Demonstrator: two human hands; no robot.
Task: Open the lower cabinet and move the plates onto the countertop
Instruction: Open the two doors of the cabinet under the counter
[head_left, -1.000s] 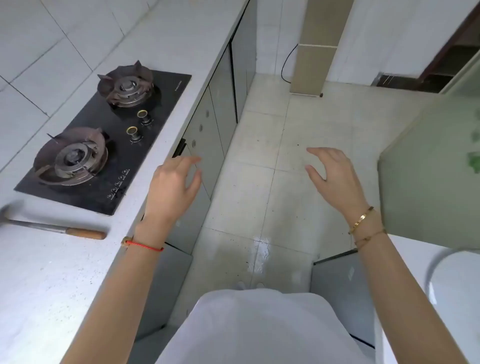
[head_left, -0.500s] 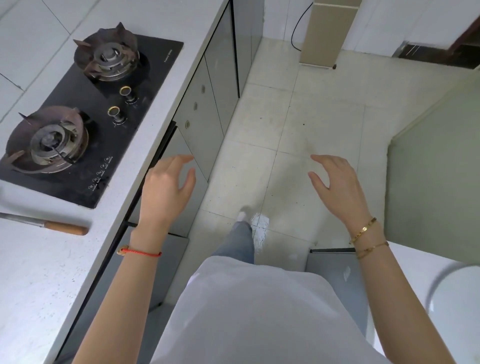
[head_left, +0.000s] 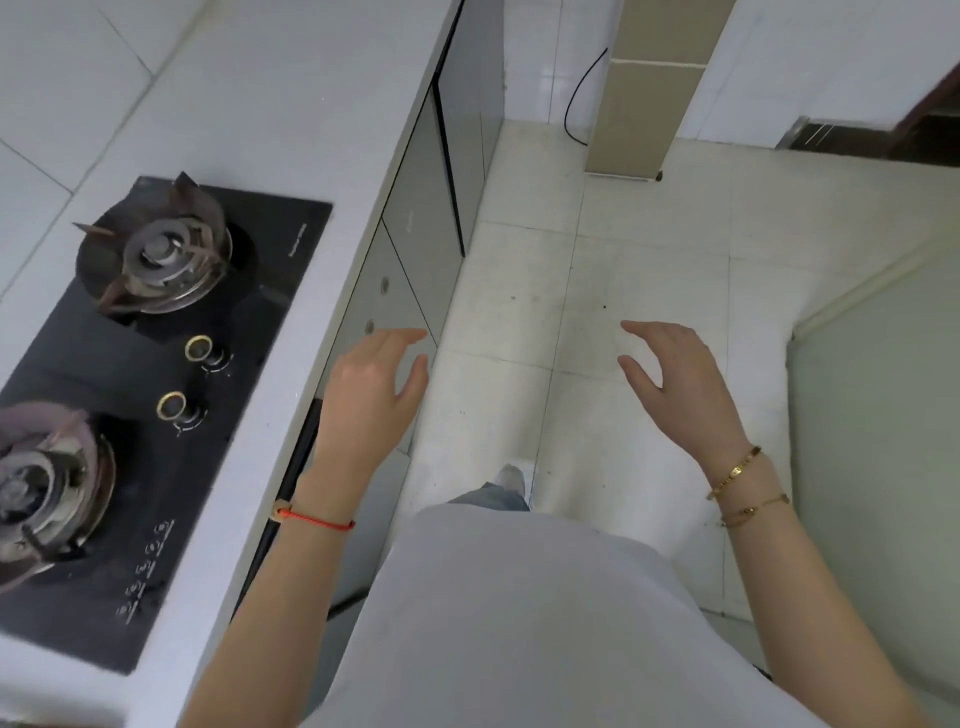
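Grey lower cabinet doors (head_left: 415, 265) run under the white countertop (head_left: 291, 156) on the left. A dark gap shows at the cabinet front just below the counter edge, behind my left forearm. My left hand (head_left: 371, 395) hovers open beside the counter edge, in front of the cabinet doors, touching nothing. My right hand (head_left: 675, 379) is open over the floor, fingers spread, holding nothing. No plates are in view.
A black two-burner gas hob (head_left: 150, 395) with two knobs is set into the countertop. A pale green panel (head_left: 878, 467) stands at the right. A beige cabinet (head_left: 649, 88) and a black cable stand at the far wall. Tiled floor lies between.
The view has moved forward along the counter; the knife on the countertop has left the frame. Both hands stay open and raised, holding nothing.
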